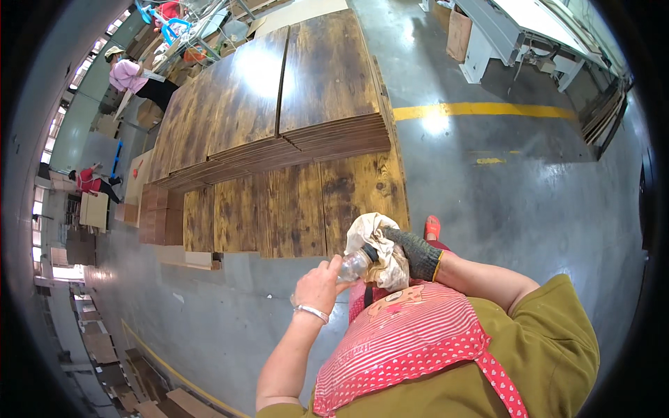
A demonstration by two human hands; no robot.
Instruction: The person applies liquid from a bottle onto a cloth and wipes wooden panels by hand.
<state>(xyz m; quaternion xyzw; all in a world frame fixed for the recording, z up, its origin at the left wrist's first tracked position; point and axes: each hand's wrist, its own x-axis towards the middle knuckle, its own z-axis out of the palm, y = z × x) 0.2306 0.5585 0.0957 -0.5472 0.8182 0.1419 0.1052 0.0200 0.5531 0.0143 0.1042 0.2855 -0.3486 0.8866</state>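
Observation:
My bare left hand (317, 287) is closed around a clear plastic bottle (354, 266), which is tilted with its dark cap end toward the right. A crumpled off-white cloth (387, 254) lies against that dark end. My right hand (418, 255), in a dark grey knit glove with a yellow cuff edge, grips the cloth from its right side. Most of the right fingers are hidden behind or in the cloth. Both hands are in front of my red-striped apron (411, 324), just short of the stacked wood-grain boards (359, 195).
Taller piles of brown wood-grain panels (327, 70) rise behind the lower row. A yellow line (488, 110) crosses the grey floor at right, below a white-topped machine table (519, 28). One person in pink (129, 76) and another in red (89, 181) are at far left.

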